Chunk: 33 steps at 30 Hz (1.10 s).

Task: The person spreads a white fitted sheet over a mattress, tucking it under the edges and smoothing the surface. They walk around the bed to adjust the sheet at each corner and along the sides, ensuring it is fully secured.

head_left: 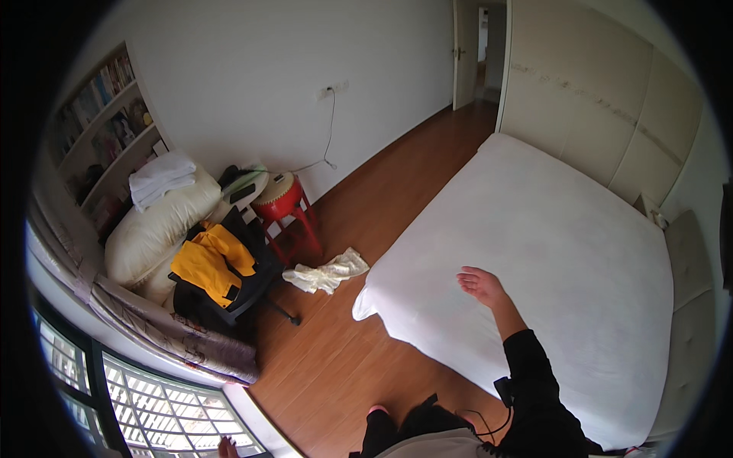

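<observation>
My right hand (481, 286) reaches out over the white sheet of the bed (565, 229), near the bed's left side, palm down and fingers loosely apart, with nothing in it. It seems to touch or hover just above the sheet. A black sleeve covers the forearm behind it. My left hand does not show in the head view. A cream cloth (327, 272) lies crumpled on the wooden floor (336, 366), left of the bed's corner.
A red drum-shaped stool (284, 206) stands by the wall. Beside it a black chair (229, 282) carries a yellow garment (208, 261). Large pillows and folded white towels (162, 179) pile below a bookshelf (99, 114). A window runs along the lower left; an open doorway (481, 46) lies far back.
</observation>
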Tool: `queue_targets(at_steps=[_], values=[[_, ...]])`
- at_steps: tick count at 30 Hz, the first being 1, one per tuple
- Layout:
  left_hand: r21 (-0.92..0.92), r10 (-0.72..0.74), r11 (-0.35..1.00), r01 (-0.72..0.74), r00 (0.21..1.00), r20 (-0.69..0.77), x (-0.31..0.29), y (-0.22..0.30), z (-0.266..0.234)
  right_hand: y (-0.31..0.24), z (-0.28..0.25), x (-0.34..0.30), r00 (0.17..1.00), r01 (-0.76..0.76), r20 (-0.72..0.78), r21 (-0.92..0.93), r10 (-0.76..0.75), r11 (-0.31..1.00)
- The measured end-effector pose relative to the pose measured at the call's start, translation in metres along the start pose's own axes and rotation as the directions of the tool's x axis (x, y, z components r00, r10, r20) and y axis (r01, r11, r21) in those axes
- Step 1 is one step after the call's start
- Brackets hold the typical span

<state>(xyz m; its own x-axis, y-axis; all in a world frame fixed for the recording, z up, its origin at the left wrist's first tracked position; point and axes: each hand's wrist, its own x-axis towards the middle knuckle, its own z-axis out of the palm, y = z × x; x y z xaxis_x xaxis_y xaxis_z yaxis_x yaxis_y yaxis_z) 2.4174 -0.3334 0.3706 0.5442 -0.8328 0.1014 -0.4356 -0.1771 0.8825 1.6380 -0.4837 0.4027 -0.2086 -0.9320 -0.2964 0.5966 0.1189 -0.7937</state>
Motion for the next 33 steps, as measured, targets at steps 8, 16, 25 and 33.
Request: queue_targets(at_steps=[8, 16, 25, 33], values=[[-0.418, 0.266, 0.896, -0.151, 0.936, 0.232, 0.249, 0.173, 0.192, -0.021, 0.003, 0.044, 0.934, 0.065, -0.355, 0.047, -0.044, 0.997], [-0.267, 0.591, 0.805, -0.530, 0.758, 0.275, 0.369, 0.265, 0.362, -0.060, 0.072, 0.223, 0.870, 0.097, -0.490, 0.048, -0.061, 0.994], [-0.552, 0.193, 0.822, 0.140, 0.843, 0.502, 0.520, 0.338, 0.546, -0.096, 0.160, 0.410, 0.954, 0.082, -0.289, -0.006, -0.081, 0.997], [-0.543, 0.339, 0.816, 0.199, 0.595, 0.729, 0.588, 0.419, 0.765, -0.095, 0.075, 0.423, 0.735, 0.201, -0.672, 0.082, -0.094, 0.976]])
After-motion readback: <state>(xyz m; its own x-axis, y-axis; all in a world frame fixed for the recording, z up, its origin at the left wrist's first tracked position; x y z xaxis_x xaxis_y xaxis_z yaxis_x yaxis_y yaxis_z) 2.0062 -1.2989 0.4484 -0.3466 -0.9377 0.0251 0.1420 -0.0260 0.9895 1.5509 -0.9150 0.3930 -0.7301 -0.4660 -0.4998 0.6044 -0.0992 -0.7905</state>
